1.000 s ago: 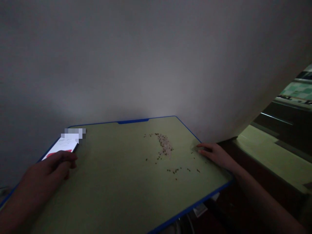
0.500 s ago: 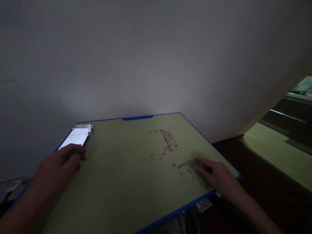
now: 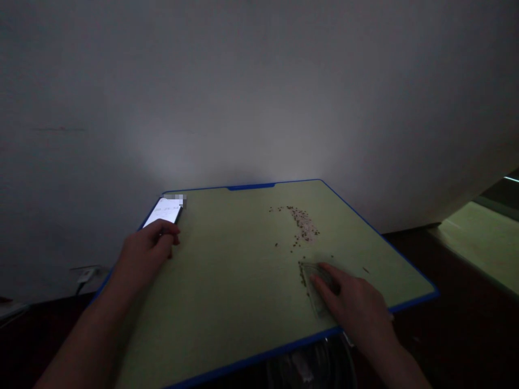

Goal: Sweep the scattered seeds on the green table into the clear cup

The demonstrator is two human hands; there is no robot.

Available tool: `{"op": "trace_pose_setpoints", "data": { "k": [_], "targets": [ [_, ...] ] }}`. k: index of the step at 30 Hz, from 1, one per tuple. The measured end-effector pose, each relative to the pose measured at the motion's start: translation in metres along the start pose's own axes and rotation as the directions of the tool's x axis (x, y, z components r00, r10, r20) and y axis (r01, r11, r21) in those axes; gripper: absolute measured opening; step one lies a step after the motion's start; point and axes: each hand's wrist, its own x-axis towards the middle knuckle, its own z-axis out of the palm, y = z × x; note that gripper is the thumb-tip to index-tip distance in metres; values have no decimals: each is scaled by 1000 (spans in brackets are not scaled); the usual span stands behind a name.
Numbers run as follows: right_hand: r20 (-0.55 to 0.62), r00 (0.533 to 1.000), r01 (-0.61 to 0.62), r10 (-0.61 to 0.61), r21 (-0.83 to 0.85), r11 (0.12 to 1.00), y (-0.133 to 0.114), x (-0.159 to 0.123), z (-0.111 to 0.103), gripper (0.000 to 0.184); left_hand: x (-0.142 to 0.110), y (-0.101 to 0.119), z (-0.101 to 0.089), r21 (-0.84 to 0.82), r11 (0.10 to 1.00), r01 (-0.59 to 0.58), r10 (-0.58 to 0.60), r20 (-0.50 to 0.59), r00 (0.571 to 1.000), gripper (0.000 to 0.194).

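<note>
My right hand (image 3: 357,302) grips a thin, see-through plastic piece (image 3: 314,289) between thumb and fingers, low over the near right of the table. Small dark bits (image 3: 303,276) lie along its left edge. Beyond it spreads a pile of pale grains mixed with dark bits (image 3: 306,227), with a few strays around it. At the table's left side, my left hand (image 3: 150,248) rests with its fingers curled in, and nothing shows in them. It partly covers the lower end of a lit phone (image 3: 166,210).
The yellowish tabletop (image 3: 219,292) has a blue rim and stands against a grey wall (image 3: 243,92). Below its near edge is a clear round container (image 3: 312,367). A plug with a cable (image 3: 85,275) sits low at the left, and a pale surface (image 3: 482,248) lies at the right.
My right hand has come from the right edge toward the near middle with the plastic piece, gathering scattered dark bits along its edge. The left hand stays by the phone; the view has turned left.
</note>
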Motion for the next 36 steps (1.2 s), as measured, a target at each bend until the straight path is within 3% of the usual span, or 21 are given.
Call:
{"op": "trace_pose_setpoints", "data": {
  "k": [8,15,20,30,36],
  "targets": [
    [9,1000,21,-21,52,998,-20,5,-2,43,2,-1,1,-17,1000,-7,8,14,1000,19],
    [-1,1000,-20,22,345,938,21,4,2,45,-1,2,0,-42,999,6,-5,23,1000,17],
    [10,1000,-7,4,291,957,27,2,5,45,-2,1,0,-59,998,-6,7,14,1000,17],
    [66,990,103,-123,252,962,-25,-2,11,42,0,-4,3,-64,997,-34,33,-5,999,18],
    [55,992,100,-114,217,971,-12,-2,12,44,-1,-5,5,-91,995,-33,31,-19,999,17]
  ]
}}
